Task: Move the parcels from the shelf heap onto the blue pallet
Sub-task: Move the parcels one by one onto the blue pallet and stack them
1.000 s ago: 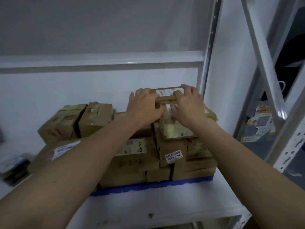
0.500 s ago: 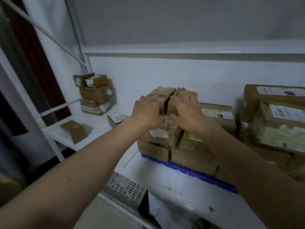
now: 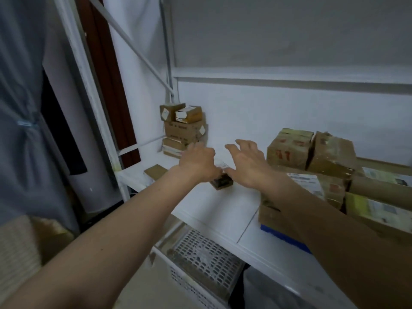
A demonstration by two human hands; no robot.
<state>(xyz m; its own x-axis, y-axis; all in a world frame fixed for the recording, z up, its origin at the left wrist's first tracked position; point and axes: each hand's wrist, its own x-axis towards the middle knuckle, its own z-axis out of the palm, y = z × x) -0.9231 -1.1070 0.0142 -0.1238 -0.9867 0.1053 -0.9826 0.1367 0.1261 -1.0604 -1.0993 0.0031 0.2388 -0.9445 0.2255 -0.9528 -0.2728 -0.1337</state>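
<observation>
A small parcel (image 3: 221,183) lies on the white shelf (image 3: 225,210), left of the blue pallet (image 3: 283,236). Your left hand (image 3: 197,162) covers its near-left side; I cannot tell its grip. Your right hand (image 3: 247,163) hovers just right, fingers spread, released.

You've got two hands out over the shelf, the left hand (image 3: 198,161) and the right hand (image 3: 247,163). One small parcel (image 3: 221,182) sits between them, one flat parcel (image 3: 156,171) lies near the shelf's left edge, and about five boxes make up the corner stack (image 3: 182,130). One blue pallet (image 3: 283,235) carries at least five parcels (image 3: 312,152), and one white crate (image 3: 200,262) sits below.
</observation>
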